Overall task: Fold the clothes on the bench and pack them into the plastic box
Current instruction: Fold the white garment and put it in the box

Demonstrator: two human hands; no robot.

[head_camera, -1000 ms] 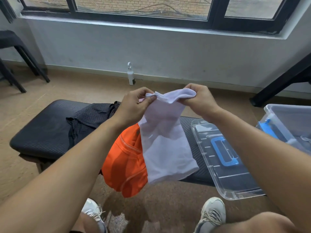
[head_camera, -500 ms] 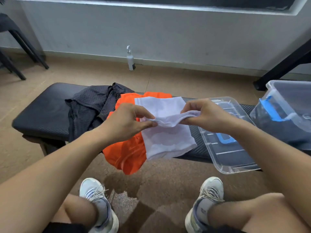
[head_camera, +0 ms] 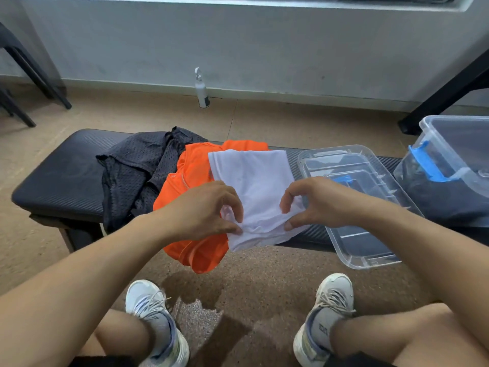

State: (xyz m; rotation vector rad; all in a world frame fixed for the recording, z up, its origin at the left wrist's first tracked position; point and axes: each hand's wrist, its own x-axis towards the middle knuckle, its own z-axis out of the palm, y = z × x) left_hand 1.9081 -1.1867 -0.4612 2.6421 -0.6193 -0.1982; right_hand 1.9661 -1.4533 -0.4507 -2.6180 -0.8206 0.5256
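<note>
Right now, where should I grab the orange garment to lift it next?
Probably grip the orange garment at its lower edge, the part hanging free over the bench front; come from the near side. The rest lies pinned under the white cloth and black mesh garment.

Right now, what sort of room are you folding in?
Probably a plain indoor spare or exercise room, not a laundry: a padded black bench serves as the worktop, the floor is bare tile, and a spray bottle stands against a painted wall under a window. Black chair legs show at left.
</note>
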